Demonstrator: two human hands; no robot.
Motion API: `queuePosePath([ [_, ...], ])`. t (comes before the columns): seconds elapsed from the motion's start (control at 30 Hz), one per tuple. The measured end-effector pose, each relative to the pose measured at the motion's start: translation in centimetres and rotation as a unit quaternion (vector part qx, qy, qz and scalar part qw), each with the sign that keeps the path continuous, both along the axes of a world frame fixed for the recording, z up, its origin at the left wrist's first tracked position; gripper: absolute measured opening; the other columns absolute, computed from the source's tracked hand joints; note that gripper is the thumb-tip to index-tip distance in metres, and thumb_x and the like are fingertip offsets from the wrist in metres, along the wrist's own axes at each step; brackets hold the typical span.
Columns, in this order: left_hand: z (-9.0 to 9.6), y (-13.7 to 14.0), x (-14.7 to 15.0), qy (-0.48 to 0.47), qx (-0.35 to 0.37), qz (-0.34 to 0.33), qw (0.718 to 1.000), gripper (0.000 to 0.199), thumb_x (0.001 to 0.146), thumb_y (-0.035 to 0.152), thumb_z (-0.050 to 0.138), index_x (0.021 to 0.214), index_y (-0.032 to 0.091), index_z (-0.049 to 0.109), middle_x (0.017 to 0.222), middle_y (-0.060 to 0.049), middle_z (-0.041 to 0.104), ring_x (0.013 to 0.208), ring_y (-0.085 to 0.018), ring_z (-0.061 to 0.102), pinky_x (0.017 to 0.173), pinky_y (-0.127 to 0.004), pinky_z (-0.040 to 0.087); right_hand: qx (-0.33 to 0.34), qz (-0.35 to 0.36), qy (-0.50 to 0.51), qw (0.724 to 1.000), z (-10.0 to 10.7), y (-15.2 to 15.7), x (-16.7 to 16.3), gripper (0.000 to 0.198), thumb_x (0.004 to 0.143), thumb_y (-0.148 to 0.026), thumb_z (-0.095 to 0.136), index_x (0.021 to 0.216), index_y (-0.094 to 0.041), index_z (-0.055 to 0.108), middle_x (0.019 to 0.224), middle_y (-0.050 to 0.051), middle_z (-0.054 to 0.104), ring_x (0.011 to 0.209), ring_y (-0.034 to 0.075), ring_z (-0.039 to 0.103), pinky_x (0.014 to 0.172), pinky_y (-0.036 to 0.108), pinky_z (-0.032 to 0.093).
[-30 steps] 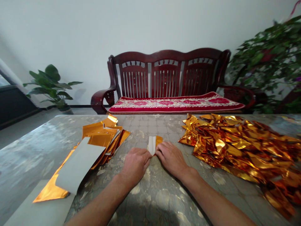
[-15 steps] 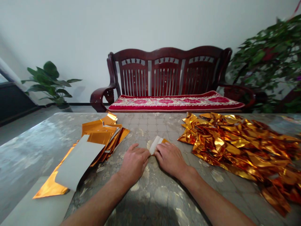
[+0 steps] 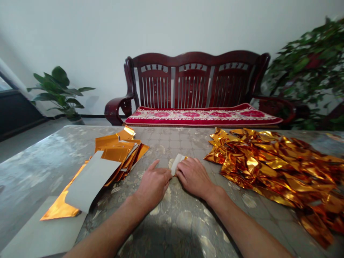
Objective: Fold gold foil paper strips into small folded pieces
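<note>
A small folded piece of gold foil paper, its pale backing facing up, lies on the table between my hands. My left hand has its fingertips closed at the paper's lower left corner, with one digit lifted away. Over the right part of the paper, my right hand is curled and pressing down. Most of the gold side is hidden beneath its fingers. To the left lies a stack of flat gold foil sheets, with a sheet turned grey side up. A heap of folded gold foil pieces spreads on the right.
The table has a patterned, glossy cover. A dark wooden bench with a red floral cushion stands beyond its far edge. Leafy plants stand at the left and right.
My right hand has folded over more of the paper, so less gold shows at its right edge. A digit of my left hand is lifted higher. The view has shifted slightly.
</note>
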State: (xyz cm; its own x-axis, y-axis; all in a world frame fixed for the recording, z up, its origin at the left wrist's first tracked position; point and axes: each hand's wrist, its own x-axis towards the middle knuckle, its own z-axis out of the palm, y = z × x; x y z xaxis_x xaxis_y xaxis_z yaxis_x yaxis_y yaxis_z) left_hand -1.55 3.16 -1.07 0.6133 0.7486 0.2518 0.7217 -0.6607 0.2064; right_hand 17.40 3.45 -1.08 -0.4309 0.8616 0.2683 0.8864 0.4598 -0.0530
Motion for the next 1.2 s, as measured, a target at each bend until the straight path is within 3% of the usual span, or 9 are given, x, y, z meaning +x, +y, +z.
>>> queuePosePath([
  [0.4,0.0,-0.4,0.2,-0.015,0.023,0.012,1.000,0.016,0.087,0.015,0.055,0.087,0.022,0.069,0.092,-0.003,0.069,0.092,-0.019,0.064,0.112,-0.047,0.031,-0.036,-0.022,0.021,0.999,-0.2,0.6,0.0,0.015,0.095,-0.028,0.052,0.085,-0.021,0.061,0.092,0.003,0.070,0.089,0.019,0.056,0.074,0.032,0.031],
  [0.57,0.3,-1.0,0.7,0.036,0.017,0.025,0.999,0.017,0.089,0.014,0.051,0.090,0.021,0.067,0.094,-0.006,0.066,0.094,-0.023,0.060,0.090,-0.038,0.047,-0.037,-0.022,0.016,0.999,-0.3,0.5,-0.1,0.015,0.095,-0.028,0.052,0.085,-0.021,0.060,0.092,0.004,0.070,0.088,0.020,0.056,0.073,0.032,0.030],
  [0.73,0.0,-1.1,0.9,0.080,0.032,0.034,0.996,0.016,0.092,0.017,0.048,0.091,0.019,0.063,0.092,-0.007,0.064,0.090,-0.024,0.059,0.082,-0.037,0.047,-0.035,-0.024,0.008,0.999,-0.3,0.4,-0.1,0.016,0.096,-0.029,0.051,0.086,-0.020,0.060,0.093,0.004,0.070,0.089,0.020,0.056,0.073,0.032,0.030],
  [1.2,-0.4,-1.4,0.7,0.063,0.039,0.026,0.997,0.018,0.095,0.020,0.047,0.100,0.021,0.064,0.095,-0.006,0.065,0.094,-0.024,0.057,0.086,-0.039,0.044,-0.037,-0.027,0.012,0.999,-0.5,0.5,-0.2,0.015,0.096,-0.029,0.053,0.086,-0.020,0.060,0.094,0.004,0.069,0.090,0.020,0.055,0.075,0.032,0.030],
])
